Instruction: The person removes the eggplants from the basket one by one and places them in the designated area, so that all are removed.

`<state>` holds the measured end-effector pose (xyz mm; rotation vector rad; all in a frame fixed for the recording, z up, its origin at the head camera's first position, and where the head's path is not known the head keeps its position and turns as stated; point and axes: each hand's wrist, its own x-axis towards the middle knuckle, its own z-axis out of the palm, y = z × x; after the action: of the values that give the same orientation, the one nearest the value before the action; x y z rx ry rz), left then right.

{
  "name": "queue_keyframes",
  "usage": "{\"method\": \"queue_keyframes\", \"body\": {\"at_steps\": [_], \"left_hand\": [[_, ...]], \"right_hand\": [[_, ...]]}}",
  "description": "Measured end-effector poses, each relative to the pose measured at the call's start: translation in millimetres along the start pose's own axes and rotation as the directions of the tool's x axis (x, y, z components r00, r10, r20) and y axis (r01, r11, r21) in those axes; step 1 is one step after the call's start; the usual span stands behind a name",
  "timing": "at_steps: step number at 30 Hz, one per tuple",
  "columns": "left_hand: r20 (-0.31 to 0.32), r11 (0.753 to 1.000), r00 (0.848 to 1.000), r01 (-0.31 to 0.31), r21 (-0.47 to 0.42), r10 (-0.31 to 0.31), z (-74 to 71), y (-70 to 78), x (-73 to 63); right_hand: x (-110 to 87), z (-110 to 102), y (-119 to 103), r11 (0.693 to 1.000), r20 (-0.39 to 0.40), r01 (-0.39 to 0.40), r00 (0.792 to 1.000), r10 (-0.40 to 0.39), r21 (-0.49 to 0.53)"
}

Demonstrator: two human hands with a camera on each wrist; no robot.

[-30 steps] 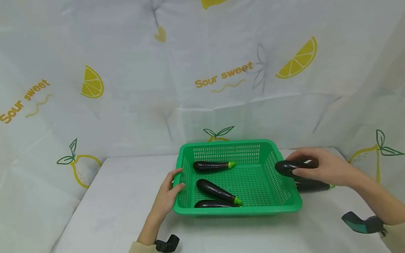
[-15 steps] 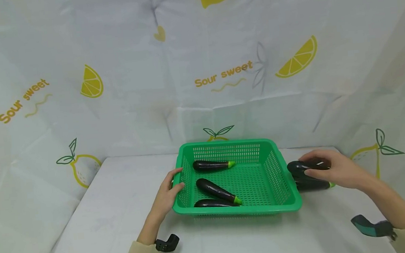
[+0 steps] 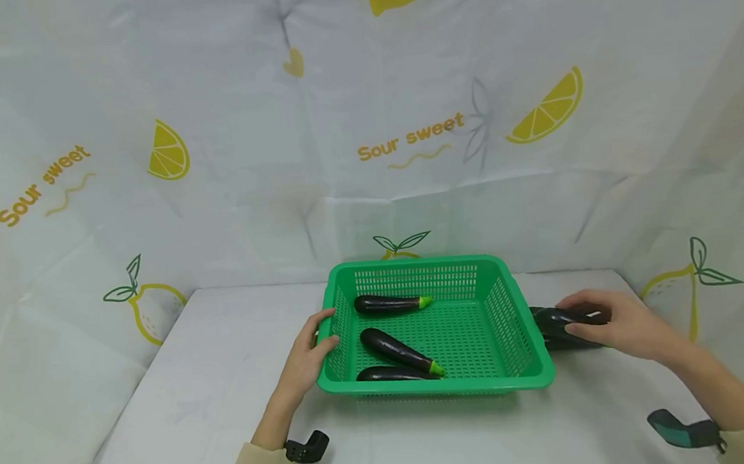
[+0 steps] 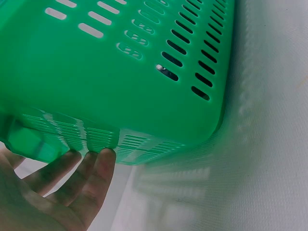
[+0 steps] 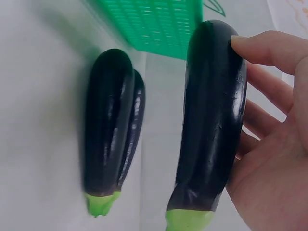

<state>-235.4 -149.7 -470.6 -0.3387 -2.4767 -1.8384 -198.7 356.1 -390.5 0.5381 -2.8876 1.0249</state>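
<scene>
A green plastic basket (image 3: 437, 388) stands in the middle of the table in the head view, with three dark eggplants in it: one near the back (image 3: 386, 304), one lying aslant (image 3: 393, 348) and one by the front wall (image 3: 392, 373). My left hand (image 3: 304, 352) grips its left rim; in the left wrist view the fingertips touch the slotted outer wall. To the right of the basket, my right hand (image 3: 625, 323) holds an eggplant (image 5: 211, 110) between thumb and fingers. Beside it in the right wrist view, two more eggplants (image 5: 108, 125) lie side by side.
The white table (image 3: 182, 429) carries the basket and the loose eggplants. Behind it hangs a white sheet (image 3: 237, 163) printed with lemons and lettering. Each wrist wears a dark camera mount, such as the left one (image 3: 307, 447).
My right hand has moved the held eggplant right and down, from beside the basket's right rim to over the eggplants on the table. My left hand has stayed on the rim.
</scene>
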Motion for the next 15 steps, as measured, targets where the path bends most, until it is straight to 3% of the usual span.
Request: {"method": "queue_keyframes", "body": {"at_steps": [15], "left_hand": [[-0.005, 1.0, 1.0, 0.006, -0.009, -0.006, 1.0, 0.8, -1.0]], "right_hand": [[-6.8, 22.4, 14.5, 0.997, 0.031, -0.07, 0.997, 0.071, -0.036]]}}
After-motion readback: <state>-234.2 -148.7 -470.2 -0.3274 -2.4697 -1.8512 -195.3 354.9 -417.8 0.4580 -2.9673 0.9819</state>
